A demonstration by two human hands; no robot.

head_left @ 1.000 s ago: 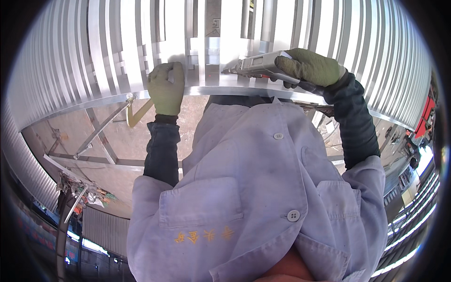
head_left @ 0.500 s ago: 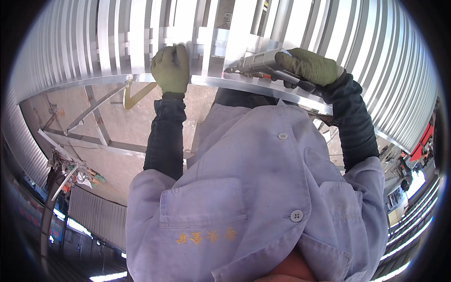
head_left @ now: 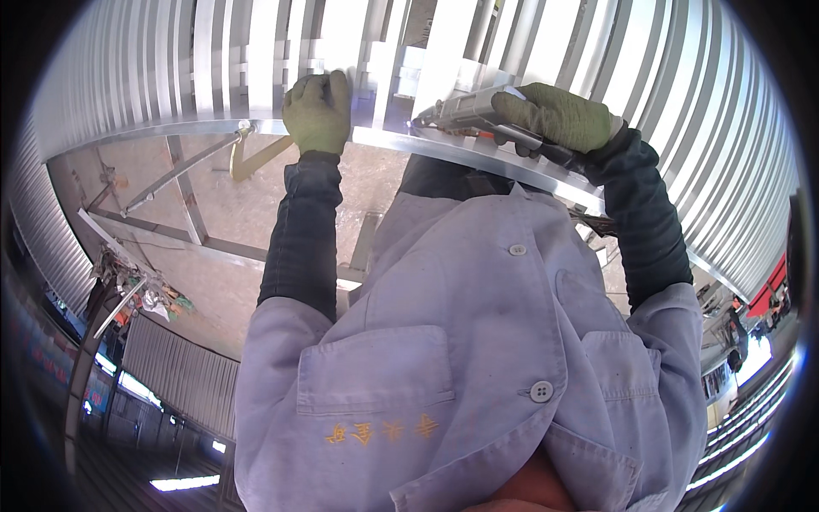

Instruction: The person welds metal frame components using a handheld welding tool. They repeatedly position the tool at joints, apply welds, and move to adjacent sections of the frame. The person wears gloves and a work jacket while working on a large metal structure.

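Note:
In an olive work glove, my right hand [head_left: 567, 119] wraps round the handle of a grey handheld welding gun [head_left: 478, 109]. The gun's nozzle points left, its tip at the near edge of a panel of shiny metal slats [head_left: 264, 51]. A small bluish glow shows at that tip, by the flat metal edge bar [head_left: 384, 139]. My left hand [head_left: 316, 111], gloved alike, is closed at the same edge, left of the nozzle. Its fingertips are curled in, and whatever they grip is hidden.
A metal support frame [head_left: 183, 188] with a diagonal rod stands below the panel's left part, over a concrete floor [head_left: 299, 200]. A heap of scrap [head_left: 141, 282] lies at the left. Corrugated sheet [head_left: 179, 371] is farther back. Something red [head_left: 768, 286] shows at the far right.
The glow at the nozzle has turned from reddish to bluish. The whole view has shifted slightly, and both hands keep nearly the same places along the edge.

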